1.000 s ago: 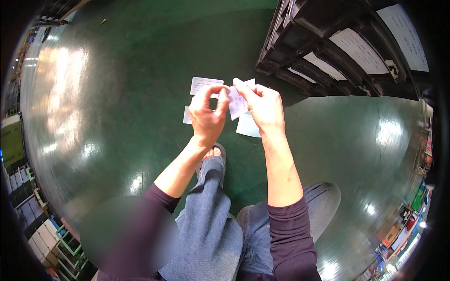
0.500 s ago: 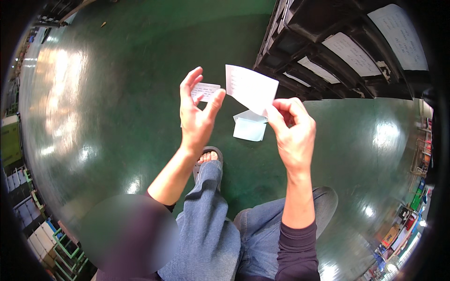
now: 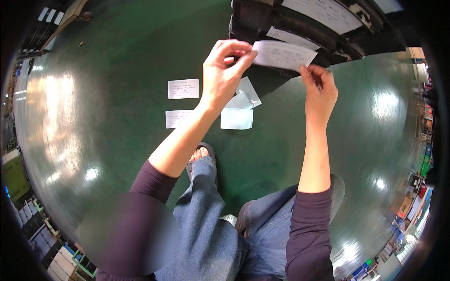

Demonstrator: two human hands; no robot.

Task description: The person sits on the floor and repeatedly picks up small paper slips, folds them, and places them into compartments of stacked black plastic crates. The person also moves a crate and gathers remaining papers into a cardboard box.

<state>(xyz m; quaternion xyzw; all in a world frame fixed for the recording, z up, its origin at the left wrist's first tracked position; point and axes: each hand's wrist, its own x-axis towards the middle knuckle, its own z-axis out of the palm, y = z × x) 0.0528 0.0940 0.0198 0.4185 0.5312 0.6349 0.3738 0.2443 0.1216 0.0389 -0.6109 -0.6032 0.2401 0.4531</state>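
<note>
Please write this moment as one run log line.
left hand: pinches paper slip at left end | right hand: pinches its lower right corner | other slips: lying on green floor | black crates: beyond paper slip

Find the held card point(image 3: 285, 55) somewhat blurred at 1 o'clock; can't see all of the lower white card point(image 3: 174, 120) at 10 o'clock, behind the left forearm point(image 3: 185, 142).

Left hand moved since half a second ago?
Yes: right and forward, toward the black crates. The left hand overlapped the upper-left slip on the floor in view; now it's clear, right of it.
</note>
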